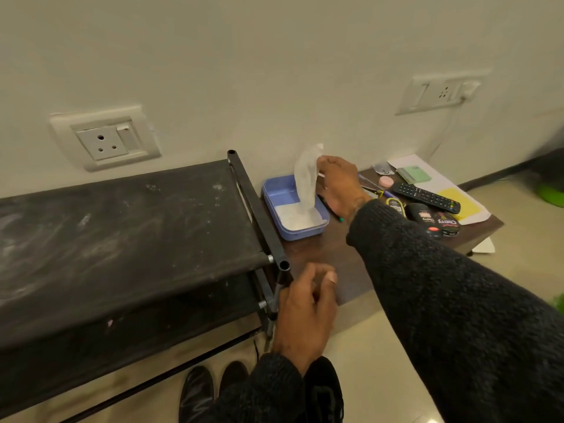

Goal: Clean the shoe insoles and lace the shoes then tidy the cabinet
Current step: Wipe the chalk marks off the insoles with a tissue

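Observation:
My right hand [337, 184] pinches the top of a white wet wipe [306, 181] and holds it up out of a blue tray [274, 193]; the wipe's lower end still touches the stack of wipes in the tray. My left hand [305, 312] hangs loosely curled and holds nothing, beside the corner post of a dusty black shoe rack [122, 233]. A pair of black shoes [213, 389] stands on the floor below the rack. A third black shoe [326, 389] lies behind my left sleeve.
The tray sits on a low brown table [335, 257] right of the rack. On it lie a remote [427, 196], shoe polish tins [439, 222], papers [442, 190] and small items. Wall sockets [105, 141] are above the rack and table.

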Motion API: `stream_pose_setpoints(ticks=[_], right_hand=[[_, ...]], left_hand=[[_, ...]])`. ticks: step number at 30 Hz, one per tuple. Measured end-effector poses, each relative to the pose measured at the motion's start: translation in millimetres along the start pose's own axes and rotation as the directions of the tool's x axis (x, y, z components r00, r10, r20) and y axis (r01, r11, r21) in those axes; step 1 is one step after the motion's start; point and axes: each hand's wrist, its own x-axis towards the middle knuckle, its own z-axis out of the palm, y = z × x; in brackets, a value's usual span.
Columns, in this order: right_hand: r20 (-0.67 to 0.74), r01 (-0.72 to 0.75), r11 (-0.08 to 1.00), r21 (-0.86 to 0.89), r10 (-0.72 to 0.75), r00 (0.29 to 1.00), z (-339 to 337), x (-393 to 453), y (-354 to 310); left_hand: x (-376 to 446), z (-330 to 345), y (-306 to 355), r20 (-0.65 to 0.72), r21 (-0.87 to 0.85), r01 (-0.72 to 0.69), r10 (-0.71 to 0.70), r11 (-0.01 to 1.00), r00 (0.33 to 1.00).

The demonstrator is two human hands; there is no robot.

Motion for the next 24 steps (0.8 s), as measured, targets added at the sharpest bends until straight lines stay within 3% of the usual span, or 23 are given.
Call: stream_pose_setpoints(ticks=[4, 6, 9, 11, 13, 16, 20, 24], right_hand=[[0.186, -0.188, 0.933, 0.308, 0.134, 0.973, -25, -49, -19], [0.225, -0.232, 0.893, 0.387, 0.153, 0.962, -36, -91, -28], [0.261, -0.291, 0.829, 0.478, 0.182, 0.948, -49, -174, -38], [0.272, -0.335, 0.805, 0.489, 0.224, 0.936, -51, -235, -40], [0.335, -0.400, 0.821, 0.407, 0.273, 0.902, -48, -297, -37], [0.383, -0.463, 0.850, 0.251, 0.352, 0.854, -37, -375, -20], [0.287, -0.419, 0.895, 0.150, 0.366, 0.885, -30, -447, 13], [0.147, -0.286, 0.950, -0.125, 0.302, 0.942, -31, -482, 44]], left_hand=[[-17, -17, 33, -0.087, -0.086, -0.097, 0.090, 0.992, 0.992], [-31, -26, 48, -0.120, -0.102, -0.067, 0.054, 0.993, 0.991], [-53, -46, 65, -0.075, -0.116, 0.142, -0.151, 0.983, 0.986], [-69, -61, 75, -0.009, -0.188, 0.379, -0.387, 0.906, 0.922], [-96, -80, 89, 0.094, -0.311, 0.513, -0.511, 0.800, 0.855], [-154, -103, 105, 0.146, -0.445, 0.446, -0.428, 0.777, 0.892], [-228, -120, 92, 0.082, -0.456, 0.425, -0.439, 0.782, 0.895], [-265, -118, 59, 0.009, -0.471, 0.457, -0.513, 0.754, 0.858]])
